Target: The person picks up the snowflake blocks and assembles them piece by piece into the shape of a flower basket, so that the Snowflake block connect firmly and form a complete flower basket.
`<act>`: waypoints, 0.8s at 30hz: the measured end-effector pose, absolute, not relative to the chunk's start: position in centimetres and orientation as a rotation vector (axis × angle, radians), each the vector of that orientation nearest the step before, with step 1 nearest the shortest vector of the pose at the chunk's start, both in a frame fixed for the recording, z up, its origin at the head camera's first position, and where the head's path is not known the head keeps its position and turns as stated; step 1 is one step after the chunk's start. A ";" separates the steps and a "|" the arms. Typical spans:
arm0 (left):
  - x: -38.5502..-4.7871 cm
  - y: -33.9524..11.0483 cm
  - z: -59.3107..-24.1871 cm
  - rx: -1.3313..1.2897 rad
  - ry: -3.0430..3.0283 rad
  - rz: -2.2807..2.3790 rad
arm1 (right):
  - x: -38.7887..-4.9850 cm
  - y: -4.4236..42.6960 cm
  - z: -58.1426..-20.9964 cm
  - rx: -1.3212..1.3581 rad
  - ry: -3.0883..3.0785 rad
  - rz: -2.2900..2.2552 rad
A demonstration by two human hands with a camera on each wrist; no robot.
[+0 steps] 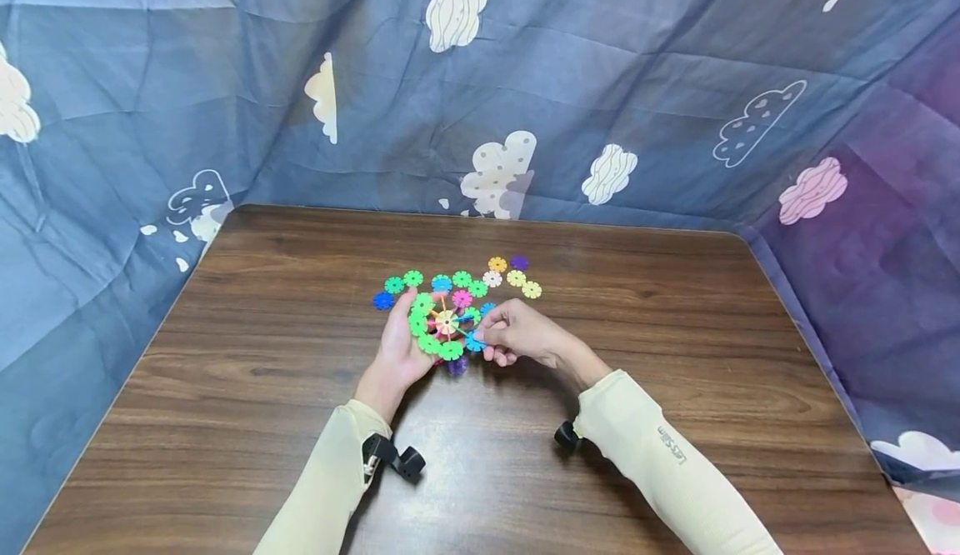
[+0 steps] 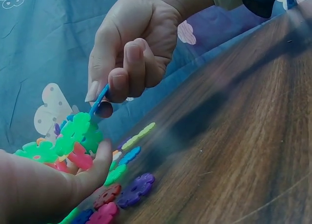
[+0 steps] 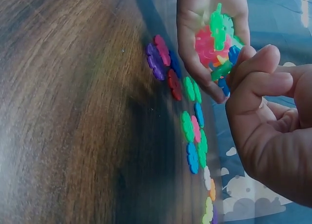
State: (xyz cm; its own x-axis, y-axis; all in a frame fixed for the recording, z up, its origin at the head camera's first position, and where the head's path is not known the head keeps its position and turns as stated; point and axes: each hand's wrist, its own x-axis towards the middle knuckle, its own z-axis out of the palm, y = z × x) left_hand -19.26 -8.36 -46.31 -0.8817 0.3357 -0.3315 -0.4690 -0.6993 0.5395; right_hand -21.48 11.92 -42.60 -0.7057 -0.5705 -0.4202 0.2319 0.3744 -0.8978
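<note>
My left hand [image 1: 399, 345] holds a wheel-like build of notched plastic flower discs [image 1: 418, 324] just above the table. A cream disc [image 1: 447, 322] sits at its centre, with thin coloured discs standing around it and light green discs along the rim. In the right wrist view, pink discs [image 3: 207, 48] show against the left palm. Between thumb and index finger, my right hand [image 1: 525, 334] pinches a blue disc [image 2: 99, 100] at the right side of the build. Whether this disc is joined to the build, I cannot tell.
Loose discs lie on the brown wooden table [image 1: 225, 388] beyond and beneath the hands: green [image 1: 394, 285], dark blue [image 1: 383, 300], orange [image 1: 497, 264], yellow [image 1: 532, 289] and purple [image 2: 136, 190]. A cloud-patterned blue cloth [image 1: 390, 122] hangs behind the table.
</note>
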 end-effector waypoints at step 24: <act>-19.2 -8.0 -46.8 -0.304 1.062 2.469 | -20.4 10.3 -43.8 -0.150 2.002 -1.549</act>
State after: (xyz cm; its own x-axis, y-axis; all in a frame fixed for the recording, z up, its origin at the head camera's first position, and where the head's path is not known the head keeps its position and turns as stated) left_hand -19.24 -8.03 -46.77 -0.8818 0.3024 -0.3620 -0.4707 -0.6122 0.6353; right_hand -20.41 10.30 -43.80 -0.8155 -0.4329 -0.3841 0.2632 0.3138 -0.9123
